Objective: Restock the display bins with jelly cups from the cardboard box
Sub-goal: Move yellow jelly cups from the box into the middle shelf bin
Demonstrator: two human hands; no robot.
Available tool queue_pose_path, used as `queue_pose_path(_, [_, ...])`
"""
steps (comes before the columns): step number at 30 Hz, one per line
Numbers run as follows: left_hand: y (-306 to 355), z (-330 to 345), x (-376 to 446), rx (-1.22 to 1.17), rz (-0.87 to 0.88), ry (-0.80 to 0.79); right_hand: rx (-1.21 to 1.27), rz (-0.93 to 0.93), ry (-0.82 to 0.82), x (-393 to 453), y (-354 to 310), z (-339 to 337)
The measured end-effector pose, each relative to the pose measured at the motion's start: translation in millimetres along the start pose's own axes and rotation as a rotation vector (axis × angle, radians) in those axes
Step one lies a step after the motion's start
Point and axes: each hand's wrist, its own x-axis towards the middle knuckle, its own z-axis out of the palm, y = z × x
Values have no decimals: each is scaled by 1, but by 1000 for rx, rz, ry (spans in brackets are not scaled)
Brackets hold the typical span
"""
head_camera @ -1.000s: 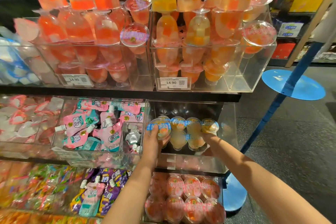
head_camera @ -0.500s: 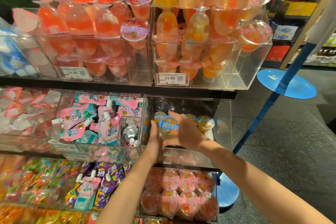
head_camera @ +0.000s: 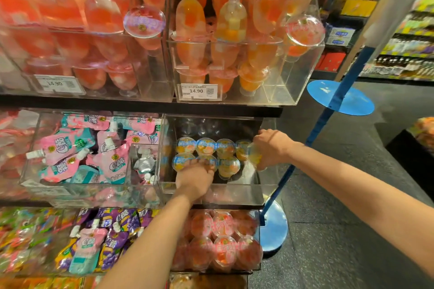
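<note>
Overhead, price tag (head_camera: 199, 91) "14.90".

Left hand (head_camera: 195, 177) hides its fingertips among jelly cups (head_camera: 206, 148)

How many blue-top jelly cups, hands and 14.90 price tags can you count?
Blue-top jelly cups: 8, one partly under the left hand, one in the right hand
Hands: 2
14.90 price tags: 2
Total: 12
</note>
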Motion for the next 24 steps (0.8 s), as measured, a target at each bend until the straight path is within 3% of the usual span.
queue_pose_path(6, [-4,-2,7,22,-16,-184,22,-10,-134,21,-16,27])
queue_pose_path(9, [0,-1,6,3,-67,-106,16,-15,-179,33,-20,45])
queue_pose_path(18, [8,2,10,71,-159,-4,242,38,-86,46,-20,92])
queue_pose_path(24, [3,14,13,120,-151,15,170,168,-65,44,-35,107])
